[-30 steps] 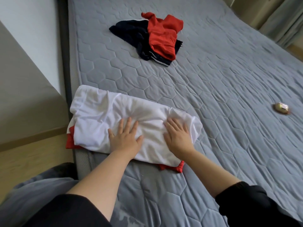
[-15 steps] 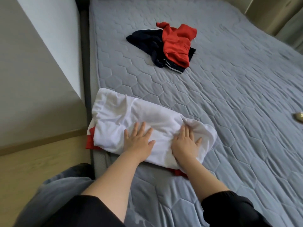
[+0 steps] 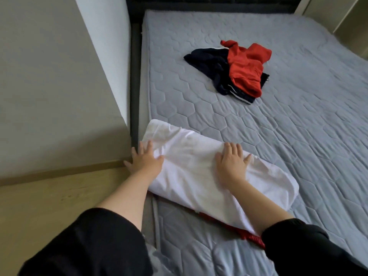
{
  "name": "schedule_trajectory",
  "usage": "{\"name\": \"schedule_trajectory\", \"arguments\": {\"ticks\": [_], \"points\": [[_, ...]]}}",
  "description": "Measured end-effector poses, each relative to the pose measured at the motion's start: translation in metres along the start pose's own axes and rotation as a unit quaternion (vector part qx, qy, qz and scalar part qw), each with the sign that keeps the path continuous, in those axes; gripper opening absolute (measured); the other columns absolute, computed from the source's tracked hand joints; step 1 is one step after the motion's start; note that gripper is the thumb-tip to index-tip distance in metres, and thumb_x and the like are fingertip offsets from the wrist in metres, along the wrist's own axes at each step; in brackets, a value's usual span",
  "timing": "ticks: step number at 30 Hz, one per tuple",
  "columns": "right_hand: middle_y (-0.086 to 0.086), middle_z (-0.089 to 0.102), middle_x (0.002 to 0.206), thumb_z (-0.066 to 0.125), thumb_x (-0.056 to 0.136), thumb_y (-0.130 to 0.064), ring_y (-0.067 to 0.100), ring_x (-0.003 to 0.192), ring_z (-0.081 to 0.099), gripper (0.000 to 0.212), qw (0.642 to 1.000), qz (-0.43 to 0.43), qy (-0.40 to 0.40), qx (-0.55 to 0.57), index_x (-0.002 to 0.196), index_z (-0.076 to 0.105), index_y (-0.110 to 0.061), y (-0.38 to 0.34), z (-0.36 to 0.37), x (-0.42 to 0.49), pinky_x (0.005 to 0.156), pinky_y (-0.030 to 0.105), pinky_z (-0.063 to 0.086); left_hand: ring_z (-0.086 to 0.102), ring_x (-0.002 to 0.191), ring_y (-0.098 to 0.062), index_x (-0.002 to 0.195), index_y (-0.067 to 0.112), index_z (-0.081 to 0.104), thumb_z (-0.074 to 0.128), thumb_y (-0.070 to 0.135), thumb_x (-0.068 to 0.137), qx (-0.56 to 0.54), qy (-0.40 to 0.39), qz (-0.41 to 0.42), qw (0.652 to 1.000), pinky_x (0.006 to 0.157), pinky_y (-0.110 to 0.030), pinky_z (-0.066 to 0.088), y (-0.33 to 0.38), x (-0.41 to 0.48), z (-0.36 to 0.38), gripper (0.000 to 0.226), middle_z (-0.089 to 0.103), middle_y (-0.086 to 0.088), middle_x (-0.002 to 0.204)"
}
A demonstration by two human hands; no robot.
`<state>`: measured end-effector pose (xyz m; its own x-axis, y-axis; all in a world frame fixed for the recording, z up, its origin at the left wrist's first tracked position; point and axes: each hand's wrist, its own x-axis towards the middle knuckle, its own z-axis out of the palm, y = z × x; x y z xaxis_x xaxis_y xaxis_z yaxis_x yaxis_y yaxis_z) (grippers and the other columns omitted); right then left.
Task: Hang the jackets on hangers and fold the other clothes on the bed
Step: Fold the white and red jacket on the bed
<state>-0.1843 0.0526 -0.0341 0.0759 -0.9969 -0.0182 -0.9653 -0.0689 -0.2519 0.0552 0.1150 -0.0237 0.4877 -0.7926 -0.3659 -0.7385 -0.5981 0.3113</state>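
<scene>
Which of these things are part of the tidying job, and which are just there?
Part of the job: white garment, with left hand and right hand flat on it; red cloth under it; red top and navy garment heaped farther up the mattress.
Just there: dark bed frame, wooden floor, wall.

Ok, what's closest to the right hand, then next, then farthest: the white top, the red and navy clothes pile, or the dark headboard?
1. White top: directly under the right hand, at the near bed edge.
2. Red and navy clothes pile: mid-bed, beyond the hand.
3. Dark headboard: far end of the bed.
</scene>
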Motion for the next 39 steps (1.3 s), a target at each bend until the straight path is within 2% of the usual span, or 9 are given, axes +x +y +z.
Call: {"name": "schedule_trajectory", "arguments": {"ticks": [3, 8, 14, 20, 22, 26, 30, 35, 39], "points": [[0.009, 0.058, 0.120, 0.031, 0.098, -0.031, 0.028, 0.119, 0.045, 0.036, 0.999, 0.027, 0.032, 0.008, 0.116, 0.056, -0.013, -0.008, 0.000, 0.018, 0.113, 0.054, 0.008, 0.035, 0.136, -0.033, 0.151, 0.015, 0.018, 0.060, 0.059, 0.082, -0.224, -0.031, -0.088, 0.970, 0.109, -0.041, 0.034, -0.019, 0.012, -0.009, 0.092, 0.029, -0.013, 0.153], [0.013, 0.066, 0.104, 0.028, 0.095, -0.035, 0.031, 0.105, 0.054, 0.043, 0.997, 0.075, 0.022, -0.004, 0.095, 0.062, -0.009, -0.010, 0.000, 0.040, 0.101, 0.045, 0.029, 0.054, 0.117, -0.031, 0.134, 0.006, 0.049, 0.069, 0.049, 0.078, -0.250, -0.015, -0.069, 0.966, 0.091, -0.035, 0.046, -0.019, 0.012, -0.020, 0.073, 0.055, -0.013, 0.132], [0.020, 0.066, 0.105, 0.027, 0.097, -0.034, 0.037, 0.099, 0.058, 0.050, 0.998, 0.056, -0.003, -0.010, 0.099, 0.065, -0.002, -0.011, -0.014, 0.048, 0.090, 0.038, 0.039, 0.060, 0.108, -0.026, 0.130, 0.008, 0.052, 0.084, 0.045, 0.061, -0.372, -0.128, -0.104, 0.913, 0.092, -0.038, 0.049, -0.023, 0.010, -0.026, 0.085, 0.061, -0.007, 0.122], [0.016, 0.068, 0.094, 0.029, 0.100, -0.034, 0.035, 0.089, 0.061, 0.050, 0.998, -0.028, 0.024, -0.052, 0.089, 0.066, -0.002, -0.023, -0.025, 0.068, 0.078, 0.036, 0.039, 0.064, 0.089, -0.027, 0.111, 0.013, 0.059, 0.078, 0.027, 0.075, -0.398, -0.229, -0.137, 0.878, 0.065, -0.032, 0.050, -0.021, -0.012, -0.035, 0.043, 0.068, -0.010, 0.104], [0.013, 0.066, 0.084, 0.035, 0.098, -0.025, 0.035, 0.086, 0.059, 0.040, 0.995, -0.067, 0.074, -0.032, 0.080, 0.063, -0.003, -0.034, -0.028, 0.070, 0.078, 0.036, 0.035, 0.064, 0.090, -0.029, 0.110, 0.011, 0.060, 0.079, 0.022, 0.075, -0.399, -0.240, -0.143, 0.873, 0.074, -0.038, 0.054, -0.025, -0.016, -0.037, 0.042, 0.067, -0.012, 0.103], [0.011, 0.051, 0.126, 0.042, 0.096, -0.020, 0.027, 0.119, 0.045, 0.033, 0.962, -0.107, 0.151, 0.200, 0.123, 0.054, -0.005, -0.056, -0.022, 0.044, 0.101, 0.037, 0.036, 0.064, 0.094, -0.032, 0.107, 0.008, 0.061, 0.076, 0.016, 0.076, -0.402, -0.220, -0.145, 0.877, 0.093, -0.041, 0.050, -0.033, -0.019, -0.038, 0.035, 0.068, -0.016, 0.106], [-0.014, 0.022, 0.150, 0.035, 0.099, -0.035, -0.001, 0.138, 0.020, 0.055, 0.888, -0.077, -0.002, 0.453, 0.150, 0.022, -0.017, -0.067, -0.006, -0.023, 0.107, 0.006, 0.014, 0.065, 0.096, -0.034, 0.108, 0.008, 0.063, 0.075, 0.018, 0.070, -0.395, -0.201, -0.124, 0.888, 0.094, -0.048, 0.049, -0.029, -0.020, -0.038, 0.041, 0.069, -0.016, 0.104], [-0.011, 0.016, 0.154, 0.041, 0.102, -0.020, 0.003, 0.143, 0.013, 0.056, 0.891, -0.020, -0.065, 0.450, 0.152, 0.016, -0.016, -0.054, 0.022, -0.054, 0.115, 0.017, 0.008, 0.064, 0.095, -0.033, 0.109, 0.010, 0.060, 0.070, 0.013, 0.078, -0.386, -0.195, -0.086, 0.897, 0.087, -0.043, 0.052, -0.019, -0.029, -0.045, 0.032, 0.067, -0.015, 0.103], [-0.014, 0.022, 0.151, 0.034, 0.104, -0.026, -0.002, 0.136, 0.020, 0.051, 0.852, 0.024, -0.085, 0.516, 0.152, 0.020, -0.017, -0.053, 0.005, -0.052, 0.112, 0.017, 0.014, 0.063, 0.090, -0.029, 0.104, 0.015, 0.059, 0.068, 0.014, 0.081, -0.383, -0.178, -0.062, 0.904, 0.078, -0.036, 0.052, -0.010, -0.035, -0.057, 0.025, 0.066, -0.011, 0.099]]}}
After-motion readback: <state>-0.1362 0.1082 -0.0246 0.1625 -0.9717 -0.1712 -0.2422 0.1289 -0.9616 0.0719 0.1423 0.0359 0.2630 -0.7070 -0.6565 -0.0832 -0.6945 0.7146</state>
